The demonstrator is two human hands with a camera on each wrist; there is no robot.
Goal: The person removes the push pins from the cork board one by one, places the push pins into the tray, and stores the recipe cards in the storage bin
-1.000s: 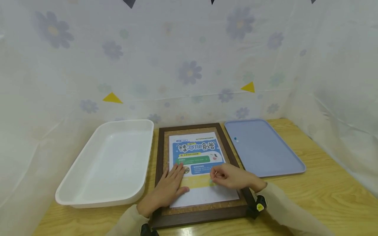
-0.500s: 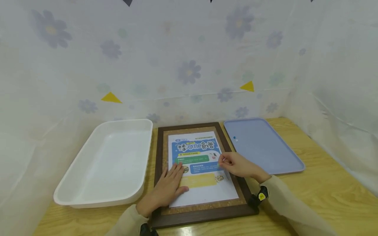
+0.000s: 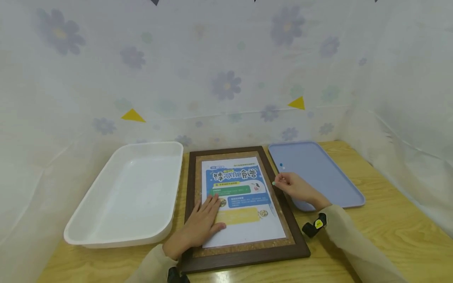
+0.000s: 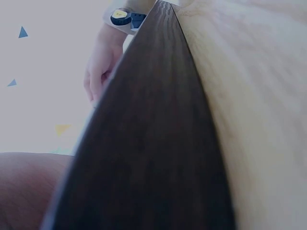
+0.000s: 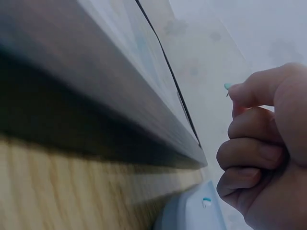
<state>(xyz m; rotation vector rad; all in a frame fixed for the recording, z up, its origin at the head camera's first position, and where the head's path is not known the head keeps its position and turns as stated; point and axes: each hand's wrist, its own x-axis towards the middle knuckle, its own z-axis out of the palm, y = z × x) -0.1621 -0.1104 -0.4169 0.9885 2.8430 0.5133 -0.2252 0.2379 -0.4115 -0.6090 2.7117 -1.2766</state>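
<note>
A printed poster (image 3: pixel 247 232) lies on a cork board (image 3: pixel 244 250) with a dark wooden frame (image 3: pixel 247 259). Flat on the poster's lower left rests my left hand (image 3: pixel 201 224), fingers spread. My right hand (image 3: pixel 296 187) pinches a pale green thumbtack (image 5: pixel 227 86) between thumb and forefinger, its thin point showing in the right wrist view; the other fingers are curled in. That hand is over the board's right edge, beside the blue tray (image 3: pixel 325 181). A blue thumbtack (image 3: pixel 281 165) lies on the tray, and a white one is partly hidden behind the hand.
To the left of the board stands a deep white basin (image 3: pixel 127 196). All sit on a wood-grain table (image 3: pixel 396 232). Behind them hangs a flower-patterned curtain (image 3: pixel 177 78) with yellow triangles.
My right hand has moved up and to the right, from over the poster's lower part to the frame's right edge, still pinching the thumbtack. The left hand stays put.
</note>
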